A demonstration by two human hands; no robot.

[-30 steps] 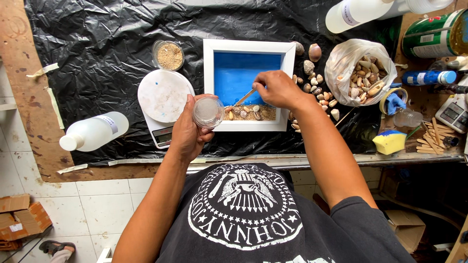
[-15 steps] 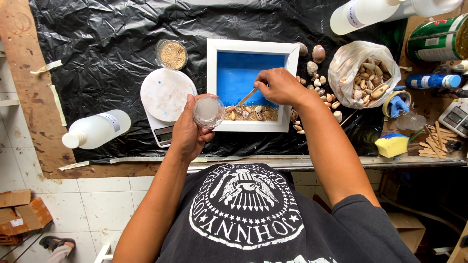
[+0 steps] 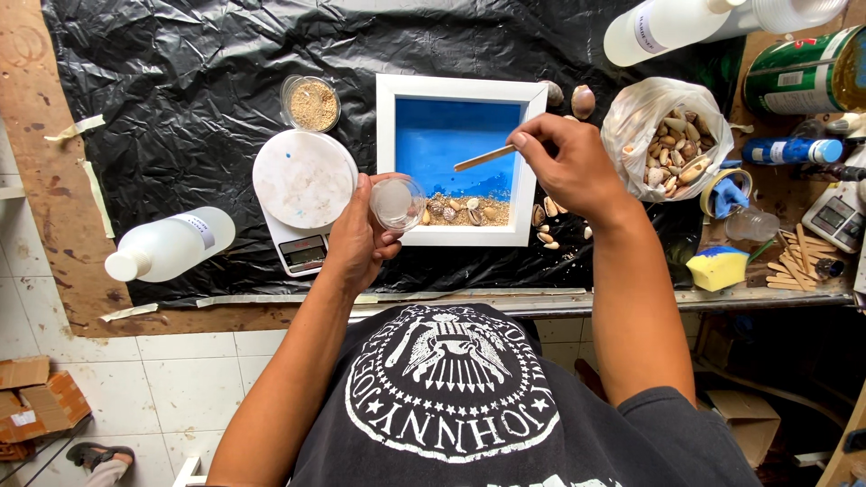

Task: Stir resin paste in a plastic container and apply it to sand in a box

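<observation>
Nearest the camera, the left hand [image 3: 356, 239] curls around a small clear plastic cup [image 3: 397, 202], gripping it just above the lower left corner of a white shadow-box frame [image 3: 448, 87]. A little farther in, the right hand [image 3: 568, 167] pinches a thin wooden stick [image 3: 484, 159] between thumb and fingers, its tip reaching over the frame's blue-painted floor. By the look of it the work is partly along: a strip of sand and shells [image 3: 465, 209] already fills the bottom edge of the frame, while the larger blue area above lies bare. Loose shells [image 3: 545, 236] sit on the plastic just right of the frame, under the right wrist.

Left of the frame, a round white lid rests on a small digital scale [image 3: 300, 248], with a clear tub of sand [image 3: 311, 104] behind it and a white bottle [image 3: 169, 244] lying on its side farther left. To the right stands an open bag of shells [image 3: 667, 135], then a yellow sponge [image 3: 718, 267] and a scatter of wooden sticks [image 3: 796, 261].

Crinkled black plastic sheeting [image 3: 180, 72] covers the wooden worktop [image 3: 36, 162]. Below its edge is white tiled floor with cardboard boxes [image 3: 41, 406].
</observation>
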